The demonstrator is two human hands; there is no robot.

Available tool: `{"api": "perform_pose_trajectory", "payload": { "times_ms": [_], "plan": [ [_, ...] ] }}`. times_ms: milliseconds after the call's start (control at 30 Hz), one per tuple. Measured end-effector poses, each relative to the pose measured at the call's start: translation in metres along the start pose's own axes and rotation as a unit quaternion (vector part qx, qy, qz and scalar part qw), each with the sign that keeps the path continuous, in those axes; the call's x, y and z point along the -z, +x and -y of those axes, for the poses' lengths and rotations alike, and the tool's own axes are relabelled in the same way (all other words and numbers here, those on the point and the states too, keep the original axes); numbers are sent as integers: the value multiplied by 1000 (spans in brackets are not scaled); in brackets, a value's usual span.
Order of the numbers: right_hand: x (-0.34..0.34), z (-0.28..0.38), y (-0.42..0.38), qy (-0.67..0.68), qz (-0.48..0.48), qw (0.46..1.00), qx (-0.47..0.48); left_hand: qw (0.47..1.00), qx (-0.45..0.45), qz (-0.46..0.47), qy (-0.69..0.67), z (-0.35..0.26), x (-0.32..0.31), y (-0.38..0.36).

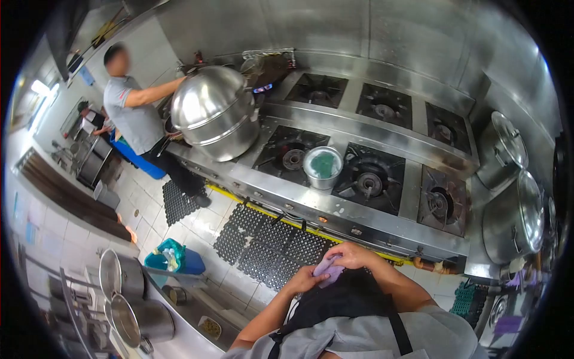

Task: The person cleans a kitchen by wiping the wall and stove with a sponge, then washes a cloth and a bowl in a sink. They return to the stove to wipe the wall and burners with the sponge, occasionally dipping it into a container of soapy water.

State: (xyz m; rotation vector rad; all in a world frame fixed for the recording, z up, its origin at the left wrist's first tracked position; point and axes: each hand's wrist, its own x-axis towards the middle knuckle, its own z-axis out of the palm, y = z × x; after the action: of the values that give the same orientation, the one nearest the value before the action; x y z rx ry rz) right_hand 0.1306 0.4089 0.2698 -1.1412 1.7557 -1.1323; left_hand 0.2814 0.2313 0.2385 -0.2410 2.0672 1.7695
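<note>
Both my hands meet in front of my black apron, gripping a purple cloth (pixel 329 270) between them. My left hand (pixel 306 279) is closed on the cloth's left side, its thumb lying over the fabric. From the right, my right hand (pixel 351 255) pinches the upper part of the same cloth, fingers curled. Beyond my hands, on the stove (pixel 281 194), stands a metal pot (pixel 318 180) with a green scouring pad (pixel 323 164) in it. The pot sits between two front burners.
A large domed steamer (pixel 215 110) stands at the stove's left, with a co-worker (pixel 134 107) beside it and a flame behind. Lidded stockpots (pixel 508 224) line the right. Black rubber mats (pixel 269 242) cover the floor; a blue bin (pixel 188 261) and steel pots (pixel 143 317) are at left.
</note>
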Motion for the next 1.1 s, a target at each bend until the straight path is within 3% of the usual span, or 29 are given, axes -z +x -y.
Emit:
{"api": "perform_pose_trajectory", "payload": {
  "times_ms": [167, 267, 367, 667, 733, 867, 1100],
  "plan": [
    [36, -32, -26, 29, -76, 997, -11, 995, 50, 69, 43, -19, 4, 59],
    [53, -68, -18, 156, -140, 977, -26, 997, 53, 50, 33, -61, 9, 75],
    [82, -58, -7, 165, -141, 976, -20, 997, 51, 40, 39, -50, 17, 102],
    [119, -85, 20, 290, -107, 951, 2, 994, 98, 1, -49, -110, 28, 129],
    [125, -82, 23, 317, -101, 941, -52, 989, 94, -16, -109, -110, 27, 130],
    [138, -71, 34, 324, -101, 939, -49, 975, 94, -36, -198, -92, 35, 137],
    [130, -67, 57, 163, -169, 970, -69, 982, 84, -7, -172, -99, 66, 146]
  ]
}}
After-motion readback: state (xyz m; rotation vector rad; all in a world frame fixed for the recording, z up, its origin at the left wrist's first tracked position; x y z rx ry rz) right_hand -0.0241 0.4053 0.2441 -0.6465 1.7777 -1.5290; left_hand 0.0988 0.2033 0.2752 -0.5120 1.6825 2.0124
